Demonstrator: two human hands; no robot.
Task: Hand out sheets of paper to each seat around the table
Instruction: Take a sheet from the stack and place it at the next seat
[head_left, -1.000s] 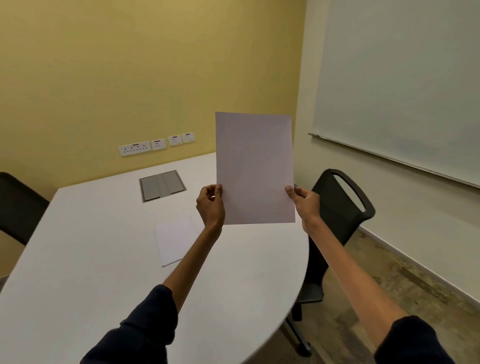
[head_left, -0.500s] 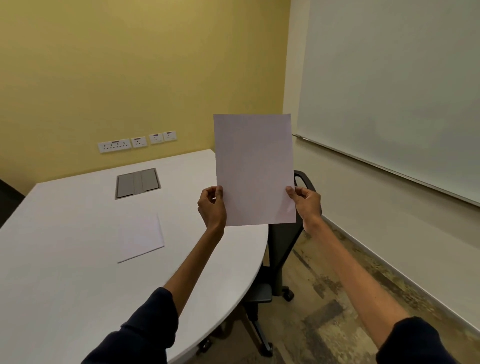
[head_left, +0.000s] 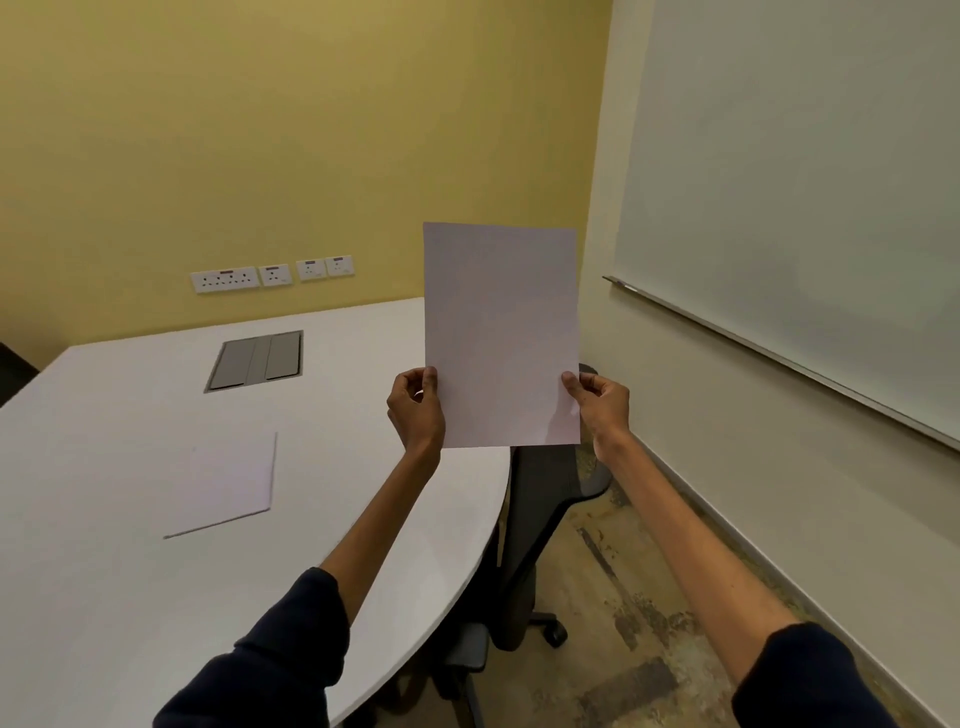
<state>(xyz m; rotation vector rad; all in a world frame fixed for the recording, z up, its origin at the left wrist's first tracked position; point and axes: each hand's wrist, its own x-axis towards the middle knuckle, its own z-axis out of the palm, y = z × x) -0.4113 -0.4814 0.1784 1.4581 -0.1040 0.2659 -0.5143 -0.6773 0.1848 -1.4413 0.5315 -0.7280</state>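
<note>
I hold a blank white sheet of paper (head_left: 501, 332) upright in front of me, above the right edge of the white table (head_left: 104, 597). My left hand (head_left: 415, 410) pinches its lower left edge and my right hand (head_left: 600, 402) pinches its lower right edge. A second white sheet (head_left: 223, 486) lies flat on the table to the left of my left arm. A black office chair (head_left: 540, 519) stands tucked against the table's right side, partly hidden behind the held sheet and the tabletop.
A grey cable hatch (head_left: 257, 359) is set into the table near the yellow wall, which carries a row of white sockets (head_left: 272, 274). A whiteboard (head_left: 800, 197) covers the right wall. Patterned floor runs between table and right wall. A dark chair edge (head_left: 13, 371) shows far left.
The view has swung right and closer along the table's right side; the chair and flat sheet shifted left in view. Both hands keep the sheet upright in the same grip.
</note>
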